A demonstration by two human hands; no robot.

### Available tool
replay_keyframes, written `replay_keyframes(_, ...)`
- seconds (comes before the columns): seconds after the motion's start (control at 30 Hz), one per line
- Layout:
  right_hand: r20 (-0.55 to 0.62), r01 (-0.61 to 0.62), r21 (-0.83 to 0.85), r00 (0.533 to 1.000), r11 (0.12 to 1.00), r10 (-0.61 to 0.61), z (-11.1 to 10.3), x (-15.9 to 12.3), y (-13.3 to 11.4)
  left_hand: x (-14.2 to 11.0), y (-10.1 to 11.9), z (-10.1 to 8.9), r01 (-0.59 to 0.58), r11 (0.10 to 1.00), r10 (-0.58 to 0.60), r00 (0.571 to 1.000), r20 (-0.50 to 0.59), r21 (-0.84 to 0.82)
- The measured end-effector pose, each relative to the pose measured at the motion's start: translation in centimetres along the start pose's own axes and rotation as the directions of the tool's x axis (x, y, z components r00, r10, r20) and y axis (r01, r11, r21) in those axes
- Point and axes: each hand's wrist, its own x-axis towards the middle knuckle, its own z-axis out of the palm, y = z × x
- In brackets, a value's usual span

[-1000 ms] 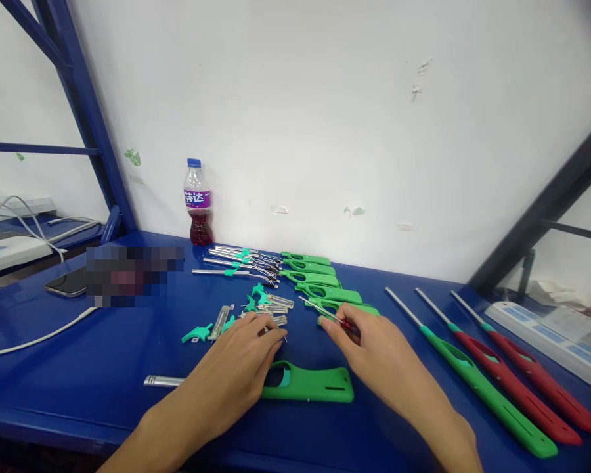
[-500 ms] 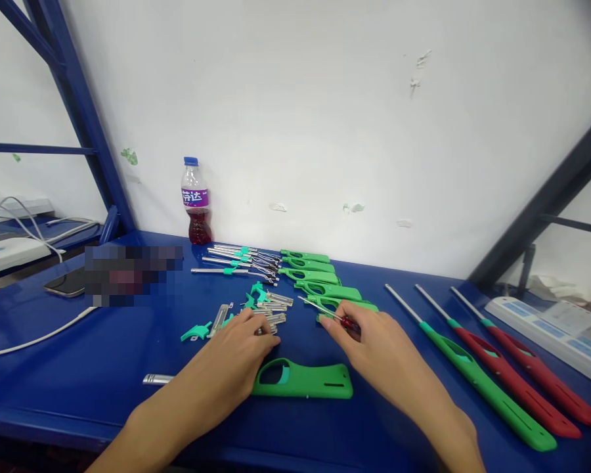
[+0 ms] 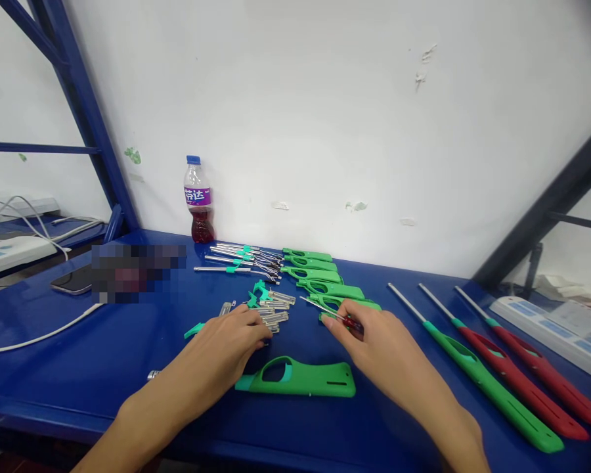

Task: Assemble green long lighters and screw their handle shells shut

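My left hand (image 3: 226, 345) lies palm down on the blue table (image 3: 103, 368), fingers curled over a heap of small metal and teal parts (image 3: 270, 309). It hides most of the metal tube of a green lighter body (image 3: 303, 379) lying in front of me. My right hand (image 3: 374, 338) pinches a thin red-handled tool (image 3: 332, 315) whose metal tip points up and left, just before a row of green lighter handles (image 3: 320, 276).
Three long finished lighters, one green (image 3: 477, 378) and two red (image 3: 522, 387), lie at the right. Metal tubes with wires (image 3: 236, 259) and a drink bottle (image 3: 198, 200) stand near the wall. A phone (image 3: 71, 281) and white cable (image 3: 34, 338) are at the left.
My left hand has slid left and back along the lighter, uncovering more of its green body. My right hand has stayed put with the tool.
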Motion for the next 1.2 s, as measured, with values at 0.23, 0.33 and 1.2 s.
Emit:
replay_keyframes(0.23,-0.007,0.015,0.018,1.0,1.0,-0.015,0.1,0.1,0.2,0.3,0.5,0.1,0.044,0.999,-0.044,0.999,0.002,0.019)
replay_keyframes(0.33,-0.001,0.013,0.045,1.0,0.999,-0.013,0.3,0.1,0.4,0.2,0.6,0.4,0.029,1.0,-0.029,1.0,0.003,0.01)
replay_keyframes(1.2,-0.312,0.231,0.685,0.95,0.691,-0.008,-2.1,-1.5,-1.9,0.1,3.5,-1.3,0.078,0.945,-0.121,0.986,-0.118,-0.317)
